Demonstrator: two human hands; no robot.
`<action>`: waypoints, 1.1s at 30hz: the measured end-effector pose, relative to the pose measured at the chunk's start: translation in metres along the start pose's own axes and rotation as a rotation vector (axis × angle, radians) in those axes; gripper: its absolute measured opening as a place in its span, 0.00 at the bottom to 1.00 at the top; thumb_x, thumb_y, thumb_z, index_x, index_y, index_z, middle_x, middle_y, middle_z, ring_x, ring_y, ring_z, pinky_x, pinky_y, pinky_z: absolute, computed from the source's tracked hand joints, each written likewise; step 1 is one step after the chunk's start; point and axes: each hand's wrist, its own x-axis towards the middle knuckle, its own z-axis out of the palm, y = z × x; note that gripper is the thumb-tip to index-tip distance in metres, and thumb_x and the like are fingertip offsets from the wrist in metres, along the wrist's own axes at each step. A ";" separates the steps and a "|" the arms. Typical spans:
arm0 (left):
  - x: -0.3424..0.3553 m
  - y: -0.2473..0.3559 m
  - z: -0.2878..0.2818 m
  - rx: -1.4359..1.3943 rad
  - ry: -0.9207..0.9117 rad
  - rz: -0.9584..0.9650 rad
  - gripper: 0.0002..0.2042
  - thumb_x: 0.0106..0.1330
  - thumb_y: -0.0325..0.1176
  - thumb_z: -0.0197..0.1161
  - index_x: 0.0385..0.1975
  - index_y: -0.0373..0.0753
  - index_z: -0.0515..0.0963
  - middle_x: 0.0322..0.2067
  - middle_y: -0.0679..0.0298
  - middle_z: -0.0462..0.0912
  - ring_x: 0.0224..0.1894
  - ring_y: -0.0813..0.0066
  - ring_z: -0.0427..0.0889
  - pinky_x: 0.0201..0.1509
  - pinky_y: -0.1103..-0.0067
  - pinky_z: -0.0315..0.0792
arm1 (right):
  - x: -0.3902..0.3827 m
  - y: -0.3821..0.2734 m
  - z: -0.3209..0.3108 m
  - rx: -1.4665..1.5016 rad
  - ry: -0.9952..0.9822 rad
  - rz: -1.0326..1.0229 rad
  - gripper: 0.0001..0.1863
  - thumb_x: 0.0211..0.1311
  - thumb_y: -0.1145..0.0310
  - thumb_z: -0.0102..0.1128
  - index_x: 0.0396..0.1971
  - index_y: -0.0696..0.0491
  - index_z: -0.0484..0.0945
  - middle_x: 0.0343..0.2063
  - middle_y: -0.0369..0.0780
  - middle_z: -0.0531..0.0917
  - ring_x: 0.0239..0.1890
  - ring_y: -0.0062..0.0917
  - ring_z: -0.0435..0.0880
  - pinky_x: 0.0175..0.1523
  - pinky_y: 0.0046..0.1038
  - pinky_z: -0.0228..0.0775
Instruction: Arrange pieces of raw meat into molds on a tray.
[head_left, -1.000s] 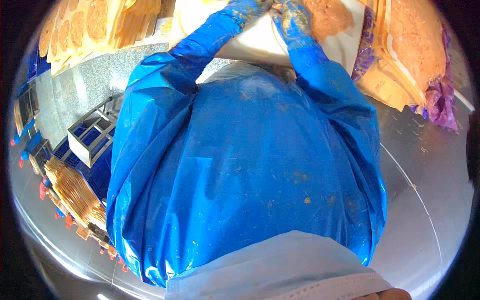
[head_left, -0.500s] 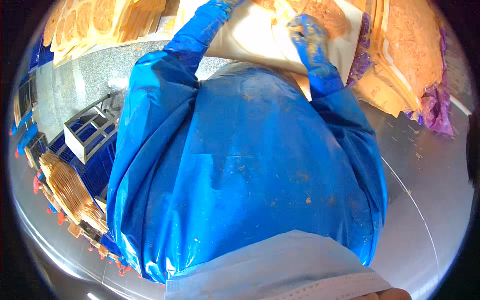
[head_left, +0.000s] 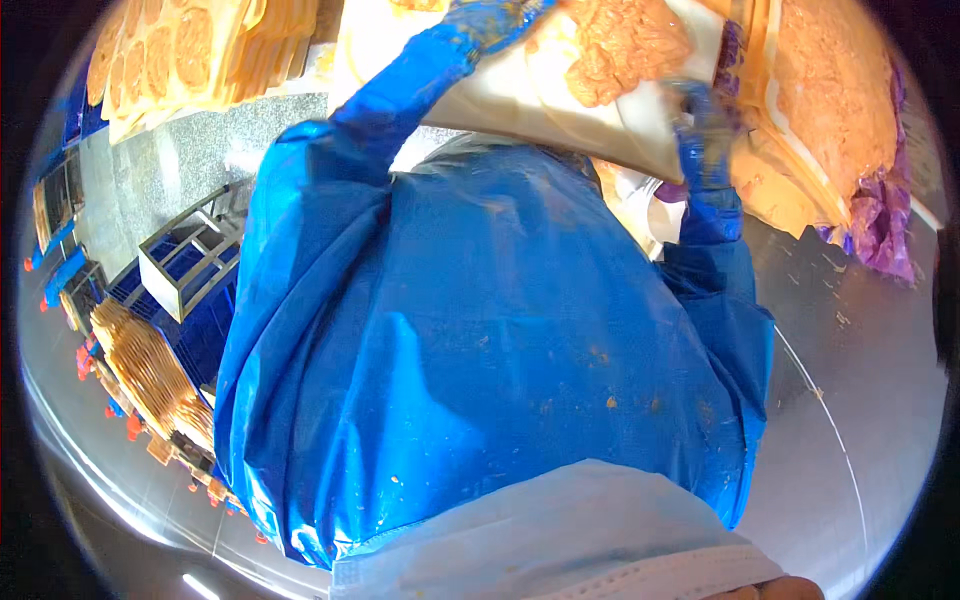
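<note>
My left hand (head_left: pixel 492 24), in a blue glove smeared with pale paste, is at the top edge over the white board (head_left: pixel 492 98). Its fingertips run toward the frame's edge, and whether they grip anything is unclear. A mound of pinkish minced meat (head_left: pixel 632 48) lies on the board, to the right of that hand. My right hand (head_left: pixel 706 122), also in a smeared blue glove, is beside the board's right edge, apart from the mound. Motion smears its fingers. Close to its right sits a tray heaped with pinkish meat paste (head_left: pixel 832 105).
Stacked yellowish sheets with oval meat portions (head_left: pixel 195 50) stand at the far left on a metal table (head_left: pixel 200 150). A white frame (head_left: pixel 185 255) sits left of me above blue crates, near stacked tan trays (head_left: pixel 150 375). Purple plastic (head_left: pixel 880 235) hangs by the meat tray.
My right hand has moved from the meat mound rightward and nearer, to the board's right edge. My left hand has shifted a little right and nearer.
</note>
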 end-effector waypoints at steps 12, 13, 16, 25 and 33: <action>0.028 0.027 0.011 -0.059 0.071 0.020 0.14 0.61 0.40 0.68 0.43 0.41 0.83 0.35 0.58 0.84 0.41 0.58 0.82 0.45 0.62 0.75 | 0.110 0.059 0.080 -0.537 -0.146 -0.295 0.19 0.61 0.60 0.63 0.50 0.51 0.84 0.52 0.49 0.84 0.55 0.46 0.82 0.64 0.42 0.73; 0.021 0.018 0.012 -0.491 0.033 -0.040 0.13 0.65 0.37 0.66 0.47 0.42 0.83 0.38 0.61 0.85 0.41 0.64 0.82 0.46 0.67 0.76 | 0.107 0.055 0.068 -0.404 -0.121 -0.344 0.19 0.66 0.60 0.62 0.52 0.55 0.83 0.53 0.49 0.83 0.56 0.44 0.83 0.64 0.43 0.74; 0.019 0.013 -0.011 -0.988 -0.120 -0.034 0.13 0.74 0.32 0.61 0.56 0.42 0.82 0.45 0.66 0.87 0.45 0.76 0.81 0.52 0.78 0.75 | 0.099 0.085 0.063 1.271 -0.213 0.280 0.20 0.72 0.60 0.60 0.54 0.59 0.80 0.53 0.47 0.83 0.57 0.37 0.83 0.63 0.40 0.76; -0.034 0.018 -0.096 -1.478 -0.039 -0.247 0.15 0.73 0.32 0.64 0.57 0.35 0.80 0.47 0.68 0.85 0.50 0.79 0.81 0.61 0.79 0.74 | 0.084 -0.044 0.078 1.005 -0.341 0.366 0.22 0.77 0.65 0.51 0.64 0.60 0.71 0.59 0.44 0.79 0.56 0.31 0.83 0.62 0.34 0.76; -0.077 -0.053 -0.085 -1.305 0.065 -0.372 0.06 0.73 0.35 0.65 0.41 0.41 0.82 0.39 0.73 0.83 0.44 0.84 0.77 0.51 0.81 0.73 | 0.083 -0.093 0.169 0.901 -0.136 0.346 0.10 0.66 0.73 0.67 0.46 0.57 0.82 0.40 0.39 0.87 0.37 0.25 0.88 0.40 0.27 0.82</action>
